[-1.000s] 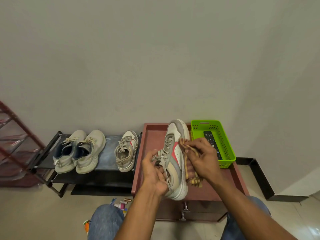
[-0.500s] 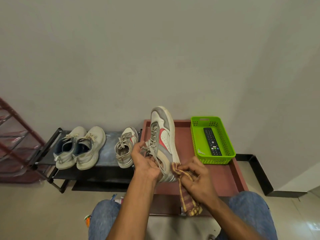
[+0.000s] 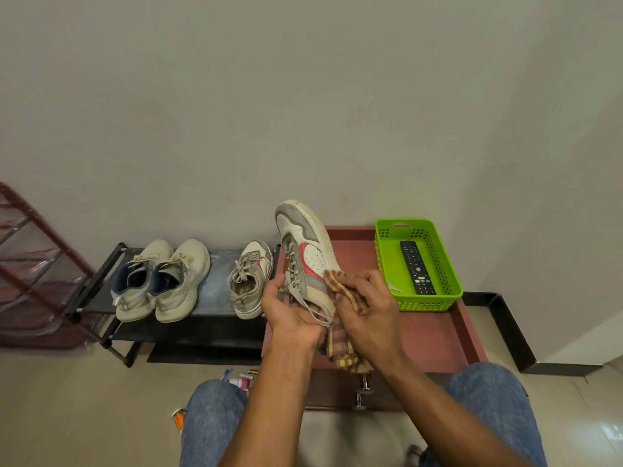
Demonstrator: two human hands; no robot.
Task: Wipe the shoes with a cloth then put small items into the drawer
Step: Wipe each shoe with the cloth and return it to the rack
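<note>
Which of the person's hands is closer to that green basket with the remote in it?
The right hand, just beside the green basket, wiping with the cloth. The left hand is beyond the shoe, farther off.

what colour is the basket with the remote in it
Bright green basket, seen best in the head view.

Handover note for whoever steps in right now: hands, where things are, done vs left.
Left hand grips the grey-and-red sneaker at its heel end, toe pointing up and away.
Right hand holds the striped cloth against the sneaker's side, mid-wipe.
Its mate and the pale pair sit on the black rack.
Remote lies in the green basket on the red cabinet.
Small items lie on the floor by the left knee.
Done: wiping started.
Left: the other shoes, which may need wiping, then items into the shut drawer.
</note>
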